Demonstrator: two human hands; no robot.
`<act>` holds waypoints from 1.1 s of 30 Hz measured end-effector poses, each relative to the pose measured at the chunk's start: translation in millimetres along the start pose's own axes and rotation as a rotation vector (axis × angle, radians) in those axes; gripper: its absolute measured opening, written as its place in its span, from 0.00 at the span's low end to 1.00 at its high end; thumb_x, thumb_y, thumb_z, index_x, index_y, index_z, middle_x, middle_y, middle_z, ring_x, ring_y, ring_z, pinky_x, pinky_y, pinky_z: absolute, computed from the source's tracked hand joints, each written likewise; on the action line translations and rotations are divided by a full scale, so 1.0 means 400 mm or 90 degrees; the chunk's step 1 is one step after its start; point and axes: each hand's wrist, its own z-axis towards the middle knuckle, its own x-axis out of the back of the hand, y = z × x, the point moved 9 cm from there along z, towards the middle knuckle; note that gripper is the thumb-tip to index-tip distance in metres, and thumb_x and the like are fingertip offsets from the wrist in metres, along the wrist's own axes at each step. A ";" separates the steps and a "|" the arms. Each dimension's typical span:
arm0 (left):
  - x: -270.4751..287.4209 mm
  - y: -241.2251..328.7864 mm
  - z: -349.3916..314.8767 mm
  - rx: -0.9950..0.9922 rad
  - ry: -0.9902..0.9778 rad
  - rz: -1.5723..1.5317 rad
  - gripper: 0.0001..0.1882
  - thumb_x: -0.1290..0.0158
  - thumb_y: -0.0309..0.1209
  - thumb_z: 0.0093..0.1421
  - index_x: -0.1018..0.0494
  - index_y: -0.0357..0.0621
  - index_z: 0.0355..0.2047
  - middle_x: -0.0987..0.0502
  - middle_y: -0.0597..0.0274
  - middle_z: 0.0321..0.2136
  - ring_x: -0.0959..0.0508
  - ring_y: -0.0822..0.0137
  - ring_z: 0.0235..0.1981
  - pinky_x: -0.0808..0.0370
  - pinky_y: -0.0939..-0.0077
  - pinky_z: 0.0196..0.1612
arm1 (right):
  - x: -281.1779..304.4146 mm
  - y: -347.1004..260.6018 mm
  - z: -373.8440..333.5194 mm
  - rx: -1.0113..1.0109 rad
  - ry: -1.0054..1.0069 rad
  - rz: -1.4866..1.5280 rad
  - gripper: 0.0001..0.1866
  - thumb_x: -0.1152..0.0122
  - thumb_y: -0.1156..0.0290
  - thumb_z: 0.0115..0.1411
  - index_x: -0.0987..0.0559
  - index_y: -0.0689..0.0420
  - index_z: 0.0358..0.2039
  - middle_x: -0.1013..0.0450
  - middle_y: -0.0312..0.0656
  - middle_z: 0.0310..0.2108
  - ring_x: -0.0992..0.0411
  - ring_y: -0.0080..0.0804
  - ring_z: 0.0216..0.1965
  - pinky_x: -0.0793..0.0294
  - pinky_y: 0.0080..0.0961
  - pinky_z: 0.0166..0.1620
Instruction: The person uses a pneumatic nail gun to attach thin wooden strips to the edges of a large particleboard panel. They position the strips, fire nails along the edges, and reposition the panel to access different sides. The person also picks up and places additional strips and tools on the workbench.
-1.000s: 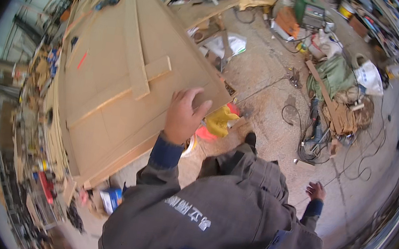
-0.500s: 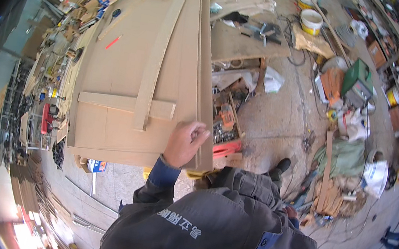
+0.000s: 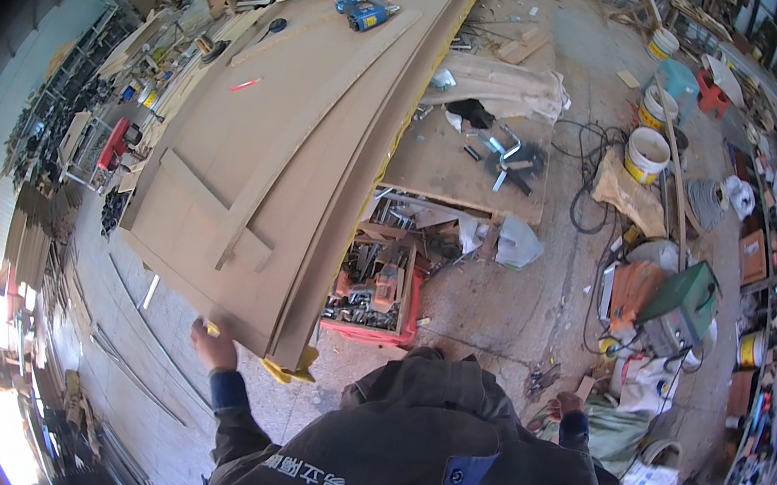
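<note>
My left hand [image 3: 215, 345] is just off the near edge of the brown board [image 3: 180, 259], beside its left-hand front part. Its fingers look curled, and a small yellow patch shows by the fingertips; whether that patch is held or lies behind I cannot tell. Down at my right side hangs my right hand [image 3: 568, 404], small and blurred, apart from the board. On the board a long wooden strip [image 3: 321, 121] crosses a shorter strip [image 3: 194, 188]. Farther up lie a blue cordless drill [image 3: 367, 12] and a red pencil-like stick [image 3: 245, 84].
Right of the board stands a low table [image 3: 437, 175] with clamp-like tools, above a red-edged box of tools [image 3: 372, 290]. Buckets [image 3: 649, 151], cables, a green machine [image 3: 679, 305] and sacks crowd the floor at right. Long metal strips [image 3: 133, 356] lie at lower left.
My left hand has left the board's near right corner and dropped beyond its front edge. The view has turned and drawn back, so the board appears slanted; my right hand shows more plainly.
</note>
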 end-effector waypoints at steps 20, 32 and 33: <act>-0.088 -0.013 -0.129 0.331 -0.204 0.117 0.39 0.68 0.57 0.70 0.23 0.29 0.41 0.22 0.30 0.42 0.24 0.35 0.47 0.29 0.47 0.51 | -0.608 -1.078 -0.026 0.336 -0.247 -0.280 0.15 0.47 0.68 0.66 0.23 0.65 0.45 0.19 0.47 0.33 0.22 0.30 0.25 0.21 0.26 0.27; 0.062 0.140 -0.171 0.436 -0.193 0.149 0.39 0.65 0.59 0.69 0.20 0.31 0.36 0.21 0.30 0.37 0.22 0.35 0.44 0.28 0.45 0.49 | -0.997 -1.483 -0.174 0.452 -0.472 -0.383 0.17 0.44 0.62 0.68 0.23 0.62 0.48 0.20 0.45 0.35 0.23 0.25 0.28 0.21 0.22 0.31; 0.077 0.163 -0.219 0.442 -0.177 0.165 0.39 0.65 0.59 0.69 0.21 0.31 0.35 0.21 0.30 0.37 0.22 0.35 0.43 0.28 0.45 0.48 | -1.047 -1.505 -0.176 0.436 -0.499 -0.366 0.18 0.44 0.60 0.68 0.24 0.62 0.48 0.20 0.45 0.35 0.23 0.25 0.28 0.21 0.22 0.31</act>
